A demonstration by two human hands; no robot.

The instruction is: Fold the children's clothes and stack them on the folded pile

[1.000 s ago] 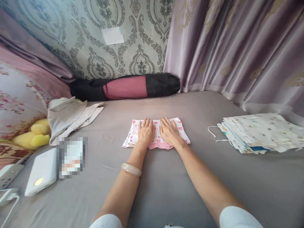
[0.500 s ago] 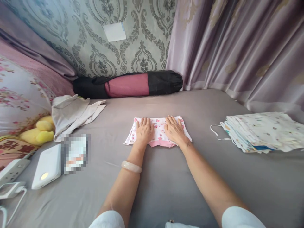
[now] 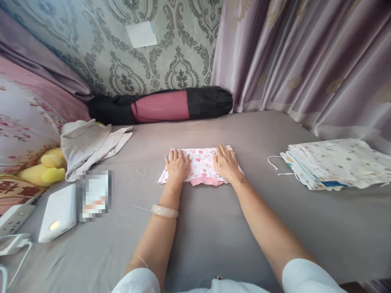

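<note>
A small white garment with a pink and red print (image 3: 200, 162) lies folded flat on the grey bed sheet (image 3: 201, 228). Pink trim runs along its near edge. My left hand (image 3: 177, 167) rests palm down on its left part, fingers stretched out and slightly apart. On the right part lies my right hand (image 3: 226, 163), also flat with fingers extended. Neither hand grips the cloth. The fabric under both palms is hidden.
A stack of folded printed cloths (image 3: 332, 162) with a white string lies at the right. Along the wall is a black and pink rolled bag (image 3: 161, 106). To the left are a crumpled pale cloth (image 3: 88, 142), a yellow plush toy (image 3: 45, 171), a white power bank (image 3: 58, 211) and a power strip (image 3: 15, 219).
My left hand has slid a little to the left across the garment, while my right hand stays on the right part. The whole view has shifted slightly.
</note>
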